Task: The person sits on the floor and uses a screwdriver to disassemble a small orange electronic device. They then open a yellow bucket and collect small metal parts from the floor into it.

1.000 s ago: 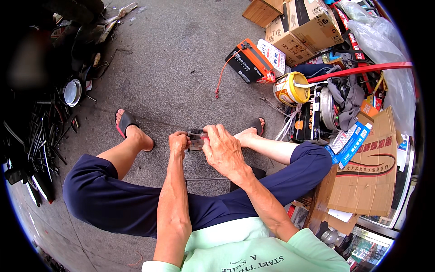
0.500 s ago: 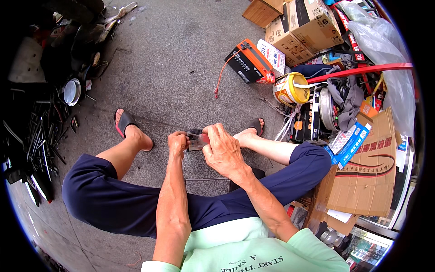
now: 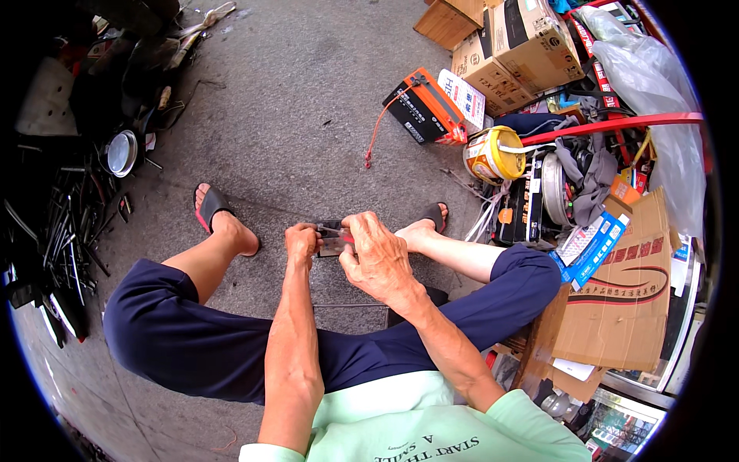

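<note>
A seated worker in a pale green shirt bends both bare hands over a small dark piece (image 3: pixel 332 246), held above the grey pavement (image 3: pixel 308 138) between two sandalled feet. The piece lies crosswise, its long axis running roughly from nine o'clock to three; fingers cover both ends, so which end is the front cannot be told. A slim greyish length and a touch of red (image 3: pixel 349 239) show across it, too small to make out further. The left hand (image 3: pixel 302 240) curls closed around the nine o'clock end. The right hand (image 3: pixel 377 258) arches over the three o'clock end, its grip partly open, thumb apart from the bent fingers; exactly what those fingertips have hold of cannot be told. Outward from the hands, a black-and-orange battery (image 3: pixel 419 112) trailing a red cord sits at one o'clock, a white card just beside it. Between one and two stand large brown cartons (image 3: pixel 531 50), their contents hidden. At two o'clock a white-and-yellow bucket (image 3: pixel 504 152) leans with its yellow top toward the clutter, its inside out of sight. A blue-and-white box (image 3: pixel 596 248) rests at three o'clock, touching a spread of brown cardboard (image 3: pixel 616 308). At ten o'clock, near a heap of dark strips (image 3: pixel 65 239), a round metal tin (image 3: pixel 122 154) shows a pale face.
</note>
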A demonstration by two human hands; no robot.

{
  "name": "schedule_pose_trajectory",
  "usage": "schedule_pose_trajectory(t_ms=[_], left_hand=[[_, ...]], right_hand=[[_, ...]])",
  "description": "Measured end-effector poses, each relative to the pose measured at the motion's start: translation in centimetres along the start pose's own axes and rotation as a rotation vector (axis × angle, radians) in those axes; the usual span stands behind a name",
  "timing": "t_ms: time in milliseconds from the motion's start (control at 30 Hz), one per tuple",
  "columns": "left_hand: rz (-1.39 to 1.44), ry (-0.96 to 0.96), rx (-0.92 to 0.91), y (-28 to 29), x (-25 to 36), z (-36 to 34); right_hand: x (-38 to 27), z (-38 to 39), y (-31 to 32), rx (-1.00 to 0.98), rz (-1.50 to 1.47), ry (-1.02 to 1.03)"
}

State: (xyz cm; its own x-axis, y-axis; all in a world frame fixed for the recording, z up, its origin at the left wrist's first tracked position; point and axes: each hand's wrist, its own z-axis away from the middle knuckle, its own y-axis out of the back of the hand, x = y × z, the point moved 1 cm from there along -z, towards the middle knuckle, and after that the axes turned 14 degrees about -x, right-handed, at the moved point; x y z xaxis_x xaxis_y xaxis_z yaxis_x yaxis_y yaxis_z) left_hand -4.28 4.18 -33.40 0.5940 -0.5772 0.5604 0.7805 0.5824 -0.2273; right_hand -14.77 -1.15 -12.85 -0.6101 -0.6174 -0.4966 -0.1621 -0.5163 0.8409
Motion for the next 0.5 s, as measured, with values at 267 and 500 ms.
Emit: schedule_pose_trajectory(t_ms=[267,500], left_hand=[[-0.007,0.002,0.006,0.3,-0.5,-0.5],[-0.016,-0.036,0.007,0.1,-0.1,0.1]], right_hand=[[0.7,-0.3,-0.8,0.047,0.078,0.012],[-1.1,-0.4,0.5,-0.182,-0.008,-0.217]])
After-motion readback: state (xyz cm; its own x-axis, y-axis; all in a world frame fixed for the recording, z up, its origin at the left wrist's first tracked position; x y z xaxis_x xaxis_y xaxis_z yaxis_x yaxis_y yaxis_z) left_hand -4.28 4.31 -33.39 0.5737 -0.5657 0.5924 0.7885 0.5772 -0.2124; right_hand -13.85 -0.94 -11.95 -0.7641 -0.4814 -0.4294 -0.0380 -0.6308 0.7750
